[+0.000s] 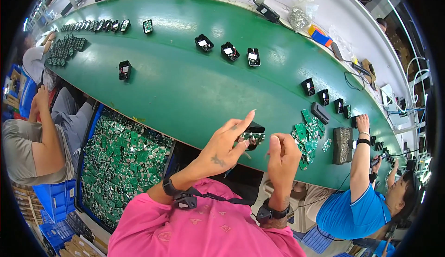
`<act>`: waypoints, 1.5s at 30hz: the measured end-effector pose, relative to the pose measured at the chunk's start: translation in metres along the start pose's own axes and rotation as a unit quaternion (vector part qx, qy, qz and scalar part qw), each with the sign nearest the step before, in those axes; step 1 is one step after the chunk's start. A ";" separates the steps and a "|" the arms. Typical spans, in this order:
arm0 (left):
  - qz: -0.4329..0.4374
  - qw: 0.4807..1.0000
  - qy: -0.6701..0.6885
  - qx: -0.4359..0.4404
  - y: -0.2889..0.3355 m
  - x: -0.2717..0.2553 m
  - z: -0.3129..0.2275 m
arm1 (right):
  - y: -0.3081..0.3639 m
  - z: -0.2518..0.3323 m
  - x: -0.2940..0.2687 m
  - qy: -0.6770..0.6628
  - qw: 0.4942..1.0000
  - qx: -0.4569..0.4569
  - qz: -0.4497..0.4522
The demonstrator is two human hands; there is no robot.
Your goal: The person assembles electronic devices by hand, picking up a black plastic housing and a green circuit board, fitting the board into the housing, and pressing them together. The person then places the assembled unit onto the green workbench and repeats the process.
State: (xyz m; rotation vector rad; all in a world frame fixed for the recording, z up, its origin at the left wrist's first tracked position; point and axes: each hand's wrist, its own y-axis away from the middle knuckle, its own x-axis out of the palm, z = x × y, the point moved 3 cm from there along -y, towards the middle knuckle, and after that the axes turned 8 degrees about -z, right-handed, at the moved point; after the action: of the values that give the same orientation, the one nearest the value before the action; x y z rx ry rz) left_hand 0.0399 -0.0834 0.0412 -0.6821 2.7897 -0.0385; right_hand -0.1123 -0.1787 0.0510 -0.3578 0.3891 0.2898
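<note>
Over the near edge of the green table, my left hand (pixel 221 145) grips a small black plastic housing (pixel 256 128), its index finger stretched along the top. A green circuit board (pixel 253 137) shows at the housing's near side, partly covered by my thumb. Just right of it, apart from the housing, my right hand (pixel 283 157) is closed, thumb pressed against curled fingers. Whatever lies in that pinch, if anything, is hidden. Beyond my right hand, loose green circuit boards (pixel 307 136) are heaped on the table.
A large bin of circuit boards (pixel 125 164) stands below the table at left. Several black housings (pixel 229 51) line the table (pixel 185 90). At right, a co-worker in blue (pixel 354 215) reaches past a speckled block (pixel 342 145). Other people sit at left.
</note>
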 end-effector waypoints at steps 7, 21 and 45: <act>0.037 0.988 0.144 -0.040 0.000 0.003 0.003 | 0.005 0.005 0.006 0.031 0.998 -0.039 0.038; -0.015 0.997 0.064 0.029 0.001 0.013 0.001 | 0.014 -0.010 0.010 -0.265 0.956 0.118 0.039; -0.039 0.983 0.180 -0.019 0.008 0.025 0.012 | 0.005 -0.001 0.014 -0.016 0.999 -0.005 -0.028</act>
State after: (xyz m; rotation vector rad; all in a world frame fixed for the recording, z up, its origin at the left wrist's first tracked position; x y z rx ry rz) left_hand 0.0184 -0.0869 0.0224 -0.8705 3.1108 -0.1367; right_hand -0.1021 -0.1717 0.0430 -0.3738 0.3458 0.2427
